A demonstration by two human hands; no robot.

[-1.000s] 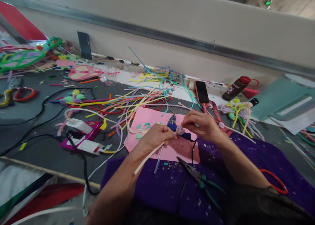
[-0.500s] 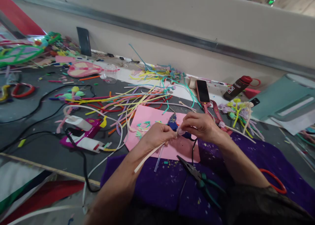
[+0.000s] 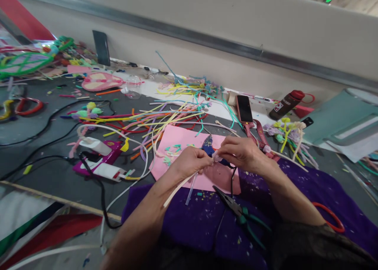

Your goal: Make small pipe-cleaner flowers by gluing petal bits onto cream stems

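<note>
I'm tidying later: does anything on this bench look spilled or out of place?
Small clippings litter the purple cloth around the pliers, and more lie on the pink sheet beside the left hand; they look like stray offcuts. Nothing looks clearly damaged.

- Soft, rather dim light falls evenly across the pink sheet [image 3: 206,182].
- Below and right of it, the sleeve [image 3: 319,246] sinks into shadow.
- Over it, the pale lilac piece [image 3: 217,157] blurs.
- Far right, the teal container [image 3: 327,114] looks stretched.

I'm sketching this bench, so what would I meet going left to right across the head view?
Green-edged leaf shape, magenta power strip, left hand, pale pink fuzzy piece, right hand, dark red-capped bottle.
</note>
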